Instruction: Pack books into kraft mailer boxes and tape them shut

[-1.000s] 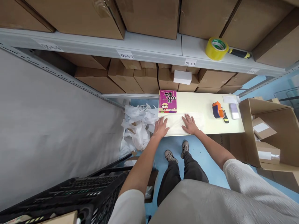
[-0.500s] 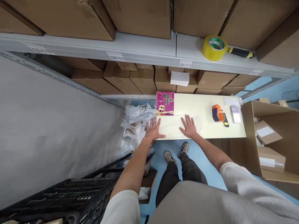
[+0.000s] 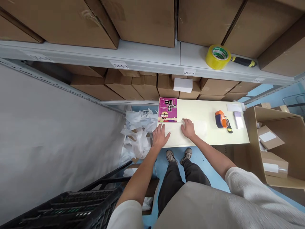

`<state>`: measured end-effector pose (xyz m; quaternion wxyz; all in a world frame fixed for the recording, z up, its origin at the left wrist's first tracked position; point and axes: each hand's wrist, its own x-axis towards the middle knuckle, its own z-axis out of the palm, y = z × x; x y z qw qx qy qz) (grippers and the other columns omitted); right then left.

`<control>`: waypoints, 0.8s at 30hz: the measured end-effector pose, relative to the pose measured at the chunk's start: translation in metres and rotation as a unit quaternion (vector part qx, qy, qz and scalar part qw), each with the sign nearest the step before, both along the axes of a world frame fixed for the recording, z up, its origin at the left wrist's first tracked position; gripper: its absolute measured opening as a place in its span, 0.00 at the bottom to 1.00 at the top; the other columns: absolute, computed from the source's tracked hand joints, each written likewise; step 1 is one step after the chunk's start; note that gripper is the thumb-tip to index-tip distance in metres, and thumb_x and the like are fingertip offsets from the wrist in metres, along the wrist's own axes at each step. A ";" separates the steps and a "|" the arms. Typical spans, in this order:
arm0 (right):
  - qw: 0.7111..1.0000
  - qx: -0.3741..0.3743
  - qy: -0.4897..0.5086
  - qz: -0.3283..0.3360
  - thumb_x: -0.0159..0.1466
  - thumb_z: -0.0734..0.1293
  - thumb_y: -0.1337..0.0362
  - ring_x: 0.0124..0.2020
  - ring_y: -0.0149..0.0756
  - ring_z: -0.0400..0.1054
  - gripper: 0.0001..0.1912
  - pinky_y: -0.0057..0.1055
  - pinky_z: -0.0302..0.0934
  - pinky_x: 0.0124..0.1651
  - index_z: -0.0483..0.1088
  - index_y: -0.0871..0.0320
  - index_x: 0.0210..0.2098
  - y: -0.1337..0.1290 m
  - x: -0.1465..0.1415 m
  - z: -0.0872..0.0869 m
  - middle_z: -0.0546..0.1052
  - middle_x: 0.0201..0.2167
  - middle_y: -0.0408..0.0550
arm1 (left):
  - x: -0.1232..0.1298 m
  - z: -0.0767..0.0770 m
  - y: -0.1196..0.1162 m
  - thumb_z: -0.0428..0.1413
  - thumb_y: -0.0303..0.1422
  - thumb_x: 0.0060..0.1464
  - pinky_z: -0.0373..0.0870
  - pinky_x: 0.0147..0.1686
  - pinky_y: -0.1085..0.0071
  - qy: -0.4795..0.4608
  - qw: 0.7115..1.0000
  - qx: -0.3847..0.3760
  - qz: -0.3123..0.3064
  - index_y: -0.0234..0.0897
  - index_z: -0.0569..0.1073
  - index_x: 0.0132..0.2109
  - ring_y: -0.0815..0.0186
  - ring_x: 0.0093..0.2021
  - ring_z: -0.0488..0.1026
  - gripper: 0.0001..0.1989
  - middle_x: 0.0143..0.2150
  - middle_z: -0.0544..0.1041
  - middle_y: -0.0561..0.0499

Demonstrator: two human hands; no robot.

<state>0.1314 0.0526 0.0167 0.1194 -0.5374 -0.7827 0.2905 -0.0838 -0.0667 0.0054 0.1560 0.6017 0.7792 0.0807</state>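
Note:
A thin whitish sheet (image 3: 175,135), hard to tell from the pale tabletop, lies flat along the near side of the table. My left hand (image 3: 160,136) rests at its left end with fingers apart. On the sheet's far part is my right hand (image 3: 188,128), its fingers bent and the thumb apart from them; no grip on the edge shows. Just beyond both hands, flat on the table, lies a purple book (image 3: 167,109) with Chinese characters and cartoon figures on its cover. Neither hand touches the book.
To the right on the table (image 3: 205,106) are an orange and dark-blue tape dispenser (image 3: 221,119), a utility knife (image 3: 229,126) and papers (image 3: 238,119). A large carton (image 3: 256,140) holding packages stands right. Crumpled white wrapping (image 3: 139,136) lies left. Yellow tape (image 3: 217,57) sits on the shelf.
My left hand has shifted slightly right. The right hand has moved a little left, and its spread fingers have drawn in and bent. The view has tipped slightly upward.

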 end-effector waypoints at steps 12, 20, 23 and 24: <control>0.901 -0.266 0.172 -0.298 0.59 0.69 0.62 0.45 0.44 0.78 0.17 0.35 0.71 0.49 0.80 0.59 0.46 0.041 -0.086 0.000 0.84 0.41 0.51 | 0.006 0.010 0.012 0.53 0.48 0.69 0.65 0.67 0.43 0.013 0.999 -0.047 -0.002 0.30 0.56 0.81 0.38 0.71 0.65 0.42 0.84 0.46 0.31; 0.927 -0.224 0.106 -0.283 0.64 0.66 0.61 0.41 0.42 0.77 0.08 0.34 0.70 0.46 0.77 0.54 0.39 0.051 -0.096 0.000 0.83 0.39 0.49 | 0.010 0.009 0.012 0.56 0.47 0.67 0.64 0.68 0.44 -0.010 0.999 -0.031 0.018 0.32 0.55 0.81 0.38 0.72 0.65 0.43 0.84 0.46 0.31; 0.938 -0.190 0.116 -0.266 0.67 0.65 0.59 0.43 0.43 0.77 0.11 0.35 0.70 0.49 0.77 0.53 0.44 0.052 -0.092 0.001 0.83 0.41 0.49 | 0.016 0.009 0.006 0.55 0.46 0.68 0.63 0.70 0.43 -0.019 0.999 -0.004 0.044 0.31 0.58 0.80 0.39 0.73 0.64 0.40 0.83 0.53 0.31; 0.940 -0.181 0.128 -0.259 0.68 0.64 0.58 0.44 0.43 0.77 0.12 0.35 0.70 0.50 0.77 0.53 0.45 0.052 -0.089 0.002 0.83 0.41 0.49 | 0.017 0.008 0.003 0.54 0.45 0.69 0.62 0.71 0.42 -0.021 0.999 0.003 0.045 0.31 0.60 0.79 0.39 0.74 0.64 0.38 0.81 0.56 0.30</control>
